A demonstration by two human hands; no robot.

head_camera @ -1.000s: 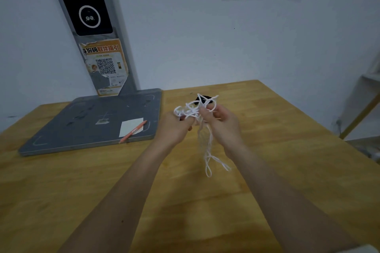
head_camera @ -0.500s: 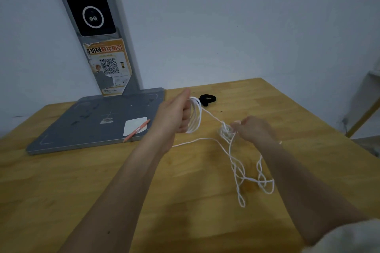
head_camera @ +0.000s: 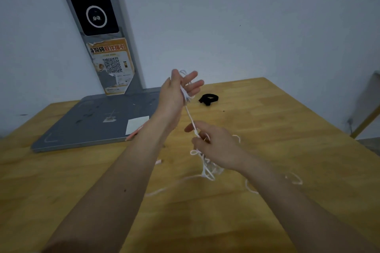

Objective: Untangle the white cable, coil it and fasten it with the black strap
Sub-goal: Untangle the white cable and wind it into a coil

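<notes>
Two hands share the white cable: left hand, fingers half spread, holds gathered loops; right hand pinches a knotted clump — pulling could tighten it. Black strap lies far on the desk.

A taut run of the white cable stretches between the raised left hand and the lower right hand, barring passage between them. Loose loops of it sprawl over the table near the right forearm and trail left in front. The black strap lies far, just right of the left hand. The grey base plate fills the far left; the table's right side lies bare.
</notes>
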